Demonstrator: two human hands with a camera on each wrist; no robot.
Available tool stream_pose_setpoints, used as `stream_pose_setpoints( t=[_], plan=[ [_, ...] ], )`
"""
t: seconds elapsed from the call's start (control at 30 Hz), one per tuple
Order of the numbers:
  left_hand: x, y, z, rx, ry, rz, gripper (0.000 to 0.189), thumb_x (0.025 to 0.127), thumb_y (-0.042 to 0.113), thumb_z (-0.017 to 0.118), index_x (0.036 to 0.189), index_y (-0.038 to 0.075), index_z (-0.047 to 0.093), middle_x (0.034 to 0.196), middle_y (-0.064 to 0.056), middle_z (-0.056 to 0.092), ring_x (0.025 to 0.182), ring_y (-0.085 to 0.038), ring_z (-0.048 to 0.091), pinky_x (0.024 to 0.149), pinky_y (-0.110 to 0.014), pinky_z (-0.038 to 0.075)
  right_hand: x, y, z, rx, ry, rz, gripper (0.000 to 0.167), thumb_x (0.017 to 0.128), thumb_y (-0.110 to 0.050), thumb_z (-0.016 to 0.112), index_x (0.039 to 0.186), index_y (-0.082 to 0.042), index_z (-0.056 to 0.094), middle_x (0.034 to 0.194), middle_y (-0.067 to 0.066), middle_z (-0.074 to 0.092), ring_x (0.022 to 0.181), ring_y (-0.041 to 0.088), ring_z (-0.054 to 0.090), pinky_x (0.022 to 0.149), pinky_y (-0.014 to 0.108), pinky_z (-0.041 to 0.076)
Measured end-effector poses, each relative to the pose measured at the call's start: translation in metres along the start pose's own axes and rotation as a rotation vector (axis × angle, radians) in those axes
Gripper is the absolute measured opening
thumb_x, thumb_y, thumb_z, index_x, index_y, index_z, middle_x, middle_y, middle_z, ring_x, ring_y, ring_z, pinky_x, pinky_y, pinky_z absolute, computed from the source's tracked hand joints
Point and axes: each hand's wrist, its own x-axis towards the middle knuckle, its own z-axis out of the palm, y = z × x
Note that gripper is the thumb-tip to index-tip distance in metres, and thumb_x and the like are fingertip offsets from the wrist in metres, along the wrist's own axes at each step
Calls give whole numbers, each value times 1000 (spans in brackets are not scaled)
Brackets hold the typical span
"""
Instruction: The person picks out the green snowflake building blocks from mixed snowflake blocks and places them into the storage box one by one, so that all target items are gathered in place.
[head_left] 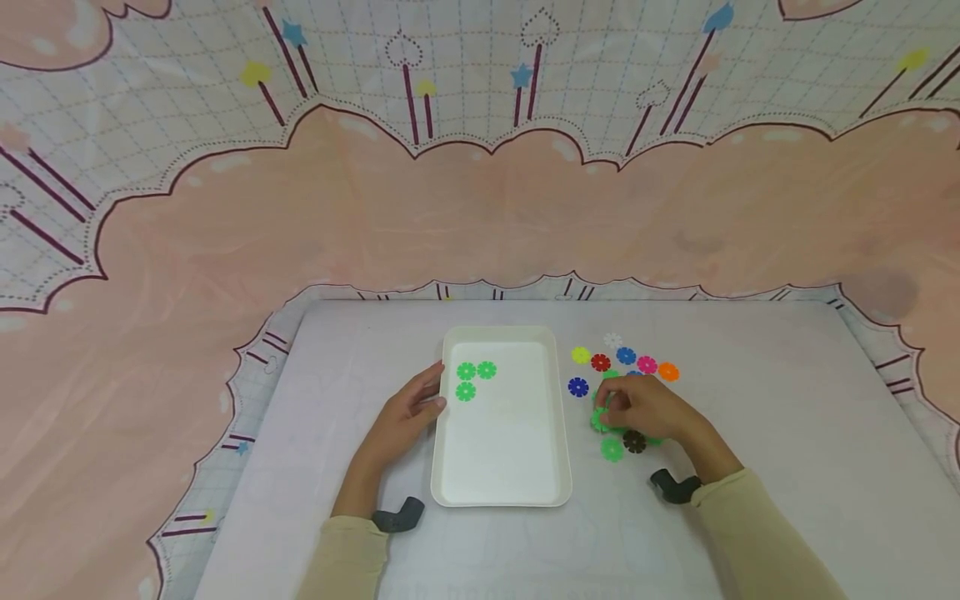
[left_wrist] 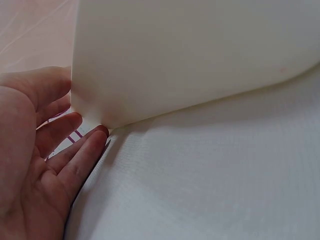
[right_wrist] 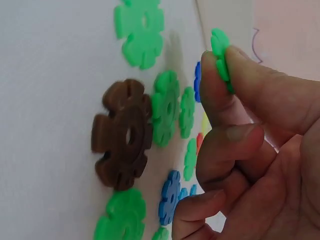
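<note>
Between the thumb and index finger of my right hand (head_left: 648, 408) is a green notched plastic disc (right_wrist: 220, 52), pinched on edge above the pile. Below that hand lie more flower-shaped discs, among them a brown disc (right_wrist: 129, 135) and a light green disc (head_left: 612, 450); the hand hides part of the group. My left hand (head_left: 405, 421) touches the left side of a white tray (head_left: 502, 450) with extended fingers. Three green discs (head_left: 467, 372) lie flat in the tray's upper left, two in a row and one below.
Right of the tray, loose discs in several colours lie on the white table, including a yellow disc (head_left: 581, 355), a dark blue disc (head_left: 577, 387) and an orange disc (head_left: 668, 372). A patterned cloth (head_left: 480, 217) covers the background. Each wrist wears a black mount (head_left: 399, 515).
</note>
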Motion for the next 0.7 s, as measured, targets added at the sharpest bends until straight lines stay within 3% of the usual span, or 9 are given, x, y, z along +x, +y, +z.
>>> stream_pose_setpoints(
  t=[0.23, 0.5, 0.7],
  plan=[
    [0, 1, 2, 8, 8, -11, 60, 101, 16, 63, 157, 15, 41, 157, -15, 47, 139, -38, 52, 112, -53, 48, 0, -7, 1, 96, 16, 24, 14, 93, -19, 73, 103, -13, 65, 75, 3, 57, 72, 21, 53, 59, 29, 48],
    [0, -1, 0, -10, -5, 5, 60, 101, 22, 66, 156, 23, 43, 157, -9, 48, 139, -33, 54, 111, -47, 51, 4, -16, 0, 147, 23, 53, 17, 95, -22, 73, 105, -9, 69, 80, 5, 60, 79, 22, 56, 65, 30, 52],
    [0, 0, -1, -10, -13, 10, 60, 101, 26, 66, 156, 25, 43, 157, -8, 49, 139, -32, 54, 111, -46, 51, 7, -23, -1, 194, 37, 47, 13, 98, -21, 66, 100, -9, 69, 81, 5, 54, 82, 23, 53, 64, 29, 47]
  ],
)
